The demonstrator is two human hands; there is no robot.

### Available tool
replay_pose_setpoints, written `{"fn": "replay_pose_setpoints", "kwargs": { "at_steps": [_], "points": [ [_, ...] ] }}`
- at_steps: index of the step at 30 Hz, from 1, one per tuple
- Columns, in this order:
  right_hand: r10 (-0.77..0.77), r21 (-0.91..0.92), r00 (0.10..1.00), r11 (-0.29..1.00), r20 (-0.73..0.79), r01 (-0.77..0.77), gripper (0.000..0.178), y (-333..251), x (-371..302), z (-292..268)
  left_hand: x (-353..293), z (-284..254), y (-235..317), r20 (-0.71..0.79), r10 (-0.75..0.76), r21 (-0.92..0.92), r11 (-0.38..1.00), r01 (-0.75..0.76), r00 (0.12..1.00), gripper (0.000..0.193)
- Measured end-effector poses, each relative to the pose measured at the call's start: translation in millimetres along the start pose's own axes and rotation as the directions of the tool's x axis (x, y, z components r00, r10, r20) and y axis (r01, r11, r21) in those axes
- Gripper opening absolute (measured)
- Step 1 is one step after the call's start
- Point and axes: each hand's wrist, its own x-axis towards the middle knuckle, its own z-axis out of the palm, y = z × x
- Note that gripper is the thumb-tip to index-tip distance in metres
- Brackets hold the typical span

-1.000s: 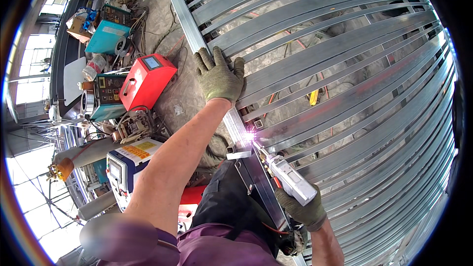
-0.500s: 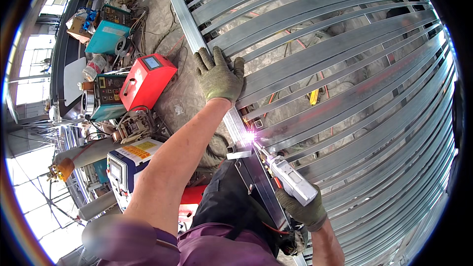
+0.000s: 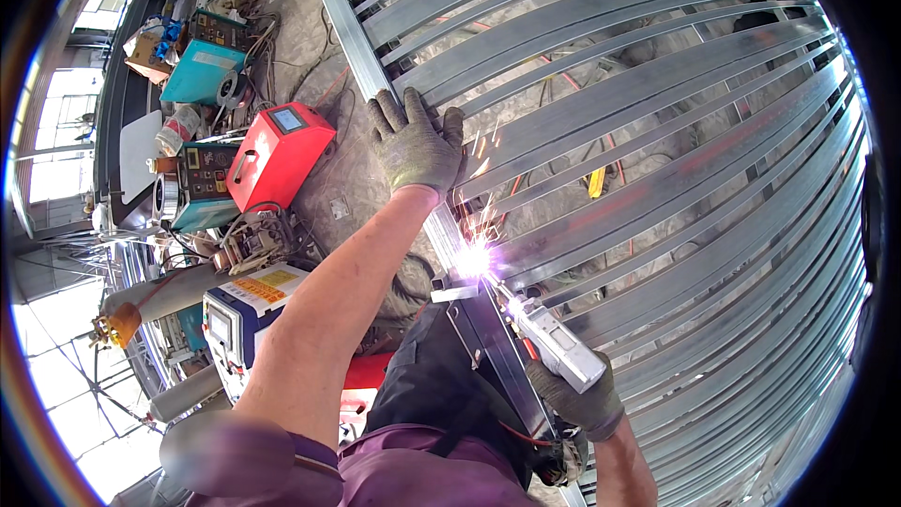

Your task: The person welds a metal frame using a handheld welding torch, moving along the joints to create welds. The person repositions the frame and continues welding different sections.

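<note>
My left hand (image 3: 416, 145), in a dirty green work glove, rests flat on the metal frame's edge rail (image 3: 375, 75) with its fingers spread. In my gloved right hand (image 3: 582, 399) is a silver-grey handheld welding gun (image 3: 556, 343). Its nozzle points up and left at the rail, where a bright white-purple arc (image 3: 475, 261) glows and orange sparks fly upward. The glare hides the exact contact spot. Long grey steel bars (image 3: 638, 113) run off to the right from the rail. Just below the arc, a short bright metal piece (image 3: 454, 294) sits at the rail.
On the left floor stand a red machine with a small screen (image 3: 280, 158), teal power units (image 3: 202, 70), a white-and-blue machine (image 3: 235, 319) and gas cylinders (image 3: 174, 286). Cables cross the concrete floor. A yellow object (image 3: 597, 182) lies beneath the bars.
The arc has grown larger and brighter, and orange sparks now spray upward from it. Both hands and the welding gun stay in nearly the same place.
</note>
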Motion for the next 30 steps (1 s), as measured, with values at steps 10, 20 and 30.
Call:
{"fn": "replay_pose_setpoints", "kwargs": {
  "at_steps": [10, 20, 30],
  "points": [
    [-0.042, -0.016, 0.999, 0.999, 0.002, 0.042, 0.036, -7, 0, -4, 1, 0, -1, 0.013, -0.005, -0.001, 1.0, 0.005, 1.0, 0.088],
    [-0.041, 0.028, 0.999, 0.999, -0.013, 0.041, 0.036, -1, -3, -2, 1, 1, 0, 0.003, -0.007, -0.001, 1.0, 0.007, 1.0, 0.088],
    [0.0, 0.067, 1.0, 0.998, -0.007, 0.0, 0.038, -4, -7, -4, 1, -4, 2, 0.063, -0.026, -0.033, 0.999, 0.028, 0.998, 0.089]
  ]
}}
